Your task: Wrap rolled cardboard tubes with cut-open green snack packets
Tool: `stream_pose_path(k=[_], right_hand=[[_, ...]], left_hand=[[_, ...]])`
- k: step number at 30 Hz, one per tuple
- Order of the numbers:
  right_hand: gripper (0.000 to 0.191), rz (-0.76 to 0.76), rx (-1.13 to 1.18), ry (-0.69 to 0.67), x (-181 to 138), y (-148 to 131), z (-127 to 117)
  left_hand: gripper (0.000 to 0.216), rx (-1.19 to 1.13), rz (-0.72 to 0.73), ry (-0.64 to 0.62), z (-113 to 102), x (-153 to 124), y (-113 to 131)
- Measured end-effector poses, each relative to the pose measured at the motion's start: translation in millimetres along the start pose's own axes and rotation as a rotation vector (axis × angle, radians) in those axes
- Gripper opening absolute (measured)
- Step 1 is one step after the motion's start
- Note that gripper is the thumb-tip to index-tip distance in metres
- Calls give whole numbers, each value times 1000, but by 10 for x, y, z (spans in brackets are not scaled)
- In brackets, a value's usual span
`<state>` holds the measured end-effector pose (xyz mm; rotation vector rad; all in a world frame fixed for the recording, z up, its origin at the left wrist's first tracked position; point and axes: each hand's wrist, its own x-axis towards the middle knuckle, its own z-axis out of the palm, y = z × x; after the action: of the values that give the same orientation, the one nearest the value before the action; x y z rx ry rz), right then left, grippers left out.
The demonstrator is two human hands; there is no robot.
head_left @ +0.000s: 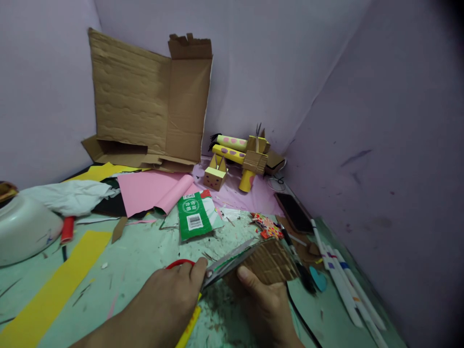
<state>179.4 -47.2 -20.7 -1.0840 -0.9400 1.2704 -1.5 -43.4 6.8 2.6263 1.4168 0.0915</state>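
Observation:
My left hand is closed around red-handled scissors, whose blades point away to the right. Those blades lie along the near-left edge of a piece of brown corrugated cardboard; whether they are open around it I cannot tell. The cardboard is gripped by my right hand, its thumb flat on top and the other fingers hidden beneath. A yellow object shows partly under my left hand. Just beyond the blades lie a green printed scrap and a red patterned piece.
An opened cardboard box leans on the back wall. Small cardboard animal figures stand near pink paper. White markers, a brush and a phone line the right side. A yellow strip and white container are left.

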Motion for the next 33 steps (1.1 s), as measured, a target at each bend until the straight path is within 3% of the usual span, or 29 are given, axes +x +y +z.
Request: stream_pose_path(k=[5, 13, 16, 19, 23, 25, 29, 33], right_hand=[[46, -39, -7, 30, -5, 23, 3], [54, -26, 36, 30, 38, -19, 30], [59, -25, 133, 38, 85, 10, 37], [57, 54, 263, 8, 112, 44, 58], [55, 152, 338, -37, 77, 32, 136], [57, 193, 362, -119, 35, 7, 194], [57, 243, 308, -328, -55, -22, 267], [51, 232, 112, -375, -108, -6, 251]], left_hand=[[47, 52, 4, -48, -112, 3, 27], [53, -8, 13, -156, -138, 11, 28], [42, -57, -15, -197, -143, 30, 14], [19, -384, -103, -76, -170, 65, -52], [25, -931, -339, 220, -219, 106, -182], [20, -1029, -381, 270, -226, 114, -214], [23, -1093, -332, 300, -224, 109, -165], [38, -1235, -279, 384, -226, 92, -79]])
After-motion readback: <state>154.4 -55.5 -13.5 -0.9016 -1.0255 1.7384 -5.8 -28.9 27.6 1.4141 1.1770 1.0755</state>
